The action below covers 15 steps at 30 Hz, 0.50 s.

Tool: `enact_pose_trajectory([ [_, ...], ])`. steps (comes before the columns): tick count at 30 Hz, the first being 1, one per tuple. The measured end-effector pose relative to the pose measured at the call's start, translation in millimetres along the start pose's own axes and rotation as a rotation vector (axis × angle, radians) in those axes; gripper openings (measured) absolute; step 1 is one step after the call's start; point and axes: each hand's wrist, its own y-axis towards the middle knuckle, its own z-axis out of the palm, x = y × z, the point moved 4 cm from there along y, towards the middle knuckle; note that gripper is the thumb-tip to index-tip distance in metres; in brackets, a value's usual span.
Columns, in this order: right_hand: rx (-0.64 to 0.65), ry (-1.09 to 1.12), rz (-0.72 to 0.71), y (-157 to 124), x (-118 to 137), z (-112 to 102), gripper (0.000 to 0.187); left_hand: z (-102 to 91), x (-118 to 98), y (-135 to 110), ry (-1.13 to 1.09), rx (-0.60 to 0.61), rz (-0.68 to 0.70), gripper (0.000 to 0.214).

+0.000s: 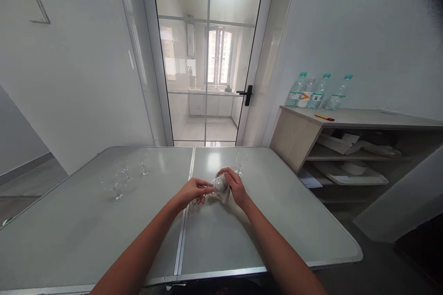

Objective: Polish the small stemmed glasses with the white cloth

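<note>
Over the middle of the table, a clear stemmed glass (219, 185) is held tilted between my two hands. My left hand (195, 191) pinches it from the left, its fingers closed around the stem side. Against the bowl, my right hand (235, 186) presses a pale cloth (224, 195), fingers curled over both. Just behind my right hand stands another stemmed glass (241, 166) on the table. Part of the held glass is hidden by the cloth and fingers.
Several clear stemmed glasses (118, 190) stand on the left half of the grey-green table (69, 244). A metal seam (182, 239) splits the tabletop. At right, a wooden shelf unit (297, 136) carries several plastic bottles (316, 94) and a yellow-red pen-like object (324, 116). Behind is a glass door (207, 55).
</note>
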Motion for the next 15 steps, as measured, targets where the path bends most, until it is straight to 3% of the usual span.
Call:
enact_pose_trajectory([
  [4,-0.021,0.189,0.133,0.4,-9.0,3.4,0.045,2.0,-7.6,-2.6,0.433,-0.253,0.231,0.059],
  [9,-0.081,0.236,0.227,1.4,-21.9,5.3,0.046,14.6,-2.6,-1.9,1.013,-0.341,0.393,0.052],
  [12,-0.05,0.189,0.237,-0.2,-25.2,6.6,0.047,16.6,-0.6,-1.5,1.07,-0.333,0.417,0.054],
  [15,-0.013,0.168,0.211,-2.3,-20.4,7.1,0.049,13.3,-6.4,-3.3,0.856,-0.331,0.403,0.05],
])
